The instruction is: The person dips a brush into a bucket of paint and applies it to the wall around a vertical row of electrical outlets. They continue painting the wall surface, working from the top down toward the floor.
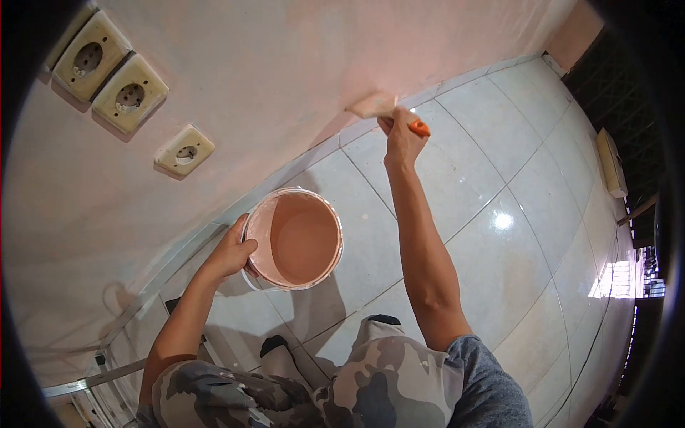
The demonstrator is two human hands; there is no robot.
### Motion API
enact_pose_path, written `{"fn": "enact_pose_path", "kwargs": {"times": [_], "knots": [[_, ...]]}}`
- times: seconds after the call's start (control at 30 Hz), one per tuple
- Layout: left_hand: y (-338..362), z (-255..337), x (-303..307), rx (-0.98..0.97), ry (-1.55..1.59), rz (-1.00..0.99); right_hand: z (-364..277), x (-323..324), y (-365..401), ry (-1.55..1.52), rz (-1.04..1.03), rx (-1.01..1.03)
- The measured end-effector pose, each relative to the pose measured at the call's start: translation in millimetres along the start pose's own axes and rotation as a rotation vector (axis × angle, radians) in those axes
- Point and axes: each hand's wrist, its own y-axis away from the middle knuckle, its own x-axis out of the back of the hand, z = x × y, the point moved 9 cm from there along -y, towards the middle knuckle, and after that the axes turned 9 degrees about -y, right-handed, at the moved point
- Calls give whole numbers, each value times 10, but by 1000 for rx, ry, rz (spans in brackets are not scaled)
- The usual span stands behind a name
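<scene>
Head view: left hand (230,251) curled firmly round a round white plastic bucket (262,234) of pink paint (308,242), right hand (405,139) closed around a broad orange-handled paintbrush (373,105)

A single head-worn camera looked forward and steeply down across a wide, rounded field. The wearer's camouflage trousers (399,378) lay close beneath it at six o'clock, and it peered from above into the paint bucket (307,239), just off centre toward eight. The pink wall (271,71) spanned nine to one, the tiled floor (514,271) two to four.
</scene>
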Motion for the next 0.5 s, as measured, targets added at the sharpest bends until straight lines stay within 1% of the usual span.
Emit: {"fn": "enact_pose_path", "kwargs": {"times": [0.03,0.1,0.13,0.17,0.23,0.3,0.37,0.43,0.47,0.5], "knots": [[22,10,-44,35,5,-44,-203,-207,31,-49,-86,55],[12,-17,-47,32,12,-48,-796,-620,109,-107,-213,215],[12,-17,-50,15,19,-48,-1026,-780,145,-226,-229,208],[6,-17,-55,8,23,-57,-1252,-891,184,-264,-256,230],[9,-7,-51,-6,32,-32,-1520,-915,211,-228,-268,272],[8,-4,-32,-21,50,-4,-1546,-764,177,-211,-279,296],[8,-57,-41,12,4,-32,-1300,-402,113,-165,-134,198],[-30,-142,-36,3,11,-25,-952,-19,40,-84,-53,138],[-37,-148,-23,0,10,-33,-745,168,17,-25,53,73],[6,-53,-46,-20,11,-58,-551,298,-11,-16,72,39]]}}
